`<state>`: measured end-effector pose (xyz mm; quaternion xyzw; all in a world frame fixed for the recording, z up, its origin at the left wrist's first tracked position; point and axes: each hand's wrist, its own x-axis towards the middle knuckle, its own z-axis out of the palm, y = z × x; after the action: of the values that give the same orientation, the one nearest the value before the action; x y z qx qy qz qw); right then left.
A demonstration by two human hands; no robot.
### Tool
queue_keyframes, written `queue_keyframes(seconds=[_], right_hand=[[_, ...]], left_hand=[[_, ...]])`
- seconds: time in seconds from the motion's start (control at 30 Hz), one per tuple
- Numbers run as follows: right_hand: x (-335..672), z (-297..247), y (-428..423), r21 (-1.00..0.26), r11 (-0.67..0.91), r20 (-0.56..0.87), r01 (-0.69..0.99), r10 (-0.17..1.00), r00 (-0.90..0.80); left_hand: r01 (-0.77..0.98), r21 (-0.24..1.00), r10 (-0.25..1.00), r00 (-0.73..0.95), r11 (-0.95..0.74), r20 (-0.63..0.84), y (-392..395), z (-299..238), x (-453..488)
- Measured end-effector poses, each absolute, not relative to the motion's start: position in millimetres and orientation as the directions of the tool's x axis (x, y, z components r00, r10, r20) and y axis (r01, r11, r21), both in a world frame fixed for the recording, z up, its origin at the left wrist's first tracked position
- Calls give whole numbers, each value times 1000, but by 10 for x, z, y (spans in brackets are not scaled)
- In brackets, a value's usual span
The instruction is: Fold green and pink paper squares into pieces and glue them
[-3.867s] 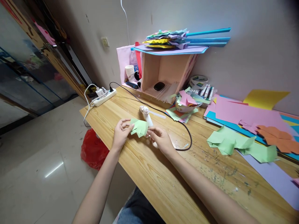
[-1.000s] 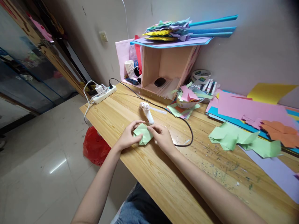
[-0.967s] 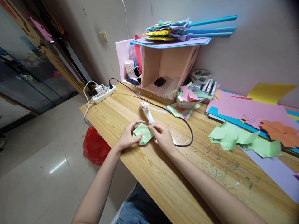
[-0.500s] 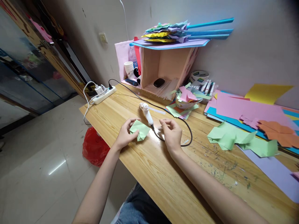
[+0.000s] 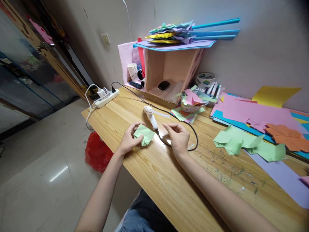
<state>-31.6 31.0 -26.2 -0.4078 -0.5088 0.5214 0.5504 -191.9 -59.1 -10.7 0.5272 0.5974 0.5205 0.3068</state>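
My left hand [image 5: 130, 140] grips a folded piece of light green paper [image 5: 144, 134] by its left side, thumb on top, just over the wooden table. To the right of it, my right hand [image 5: 179, 138] hovers apart from the paper, thumb and forefinger pinched together. Whatever may be between those fingertips is too small to make out. A white hot glue gun [image 5: 151, 118] lies on the table just beyond and between both hands. Its black cord [image 5: 197, 137] loops behind my right hand.
Folded green paper pieces [image 5: 241, 140] and coloured sheets [image 5: 265, 112] lie at right. A bowl of paper scraps [image 5: 191, 104] stands before the cardboard box [image 5: 177, 69]. A power strip [image 5: 107, 98] sits at the table's left end, above a red plastic bag [image 5: 98, 153] on the floor.
My right hand has shifted very slightly, its thumb and forefinger still pinched. The left hand and the green paper have stayed in place.
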Motion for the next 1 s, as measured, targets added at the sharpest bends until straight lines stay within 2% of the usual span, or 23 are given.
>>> queue_keyframes(seconds=[0.2,0.5,0.63,0.8,1.0], right_hand=[[-300,-247,330,-990,123,129,-66,985,-113],[-308,-272,380,-986,98,106,-132,993,-51],[-307,-286,385,-975,53,81,-216,989,-123],[-314,-293,384,-970,-67,-21,-232,980,-196],[-299,-274,390,-992,11,29,-122,989,-144]], left_hand=[[324,941,949,-252,-100,187,-591,-110,-1921],[316,944,950,-257,-93,180,-589,-125,-1925],[302,948,948,-258,-102,185,-585,-136,-1930],[298,949,948,-258,-106,186,-585,-125,-1922],[305,948,951,-258,-90,173,-593,-116,-1917]])
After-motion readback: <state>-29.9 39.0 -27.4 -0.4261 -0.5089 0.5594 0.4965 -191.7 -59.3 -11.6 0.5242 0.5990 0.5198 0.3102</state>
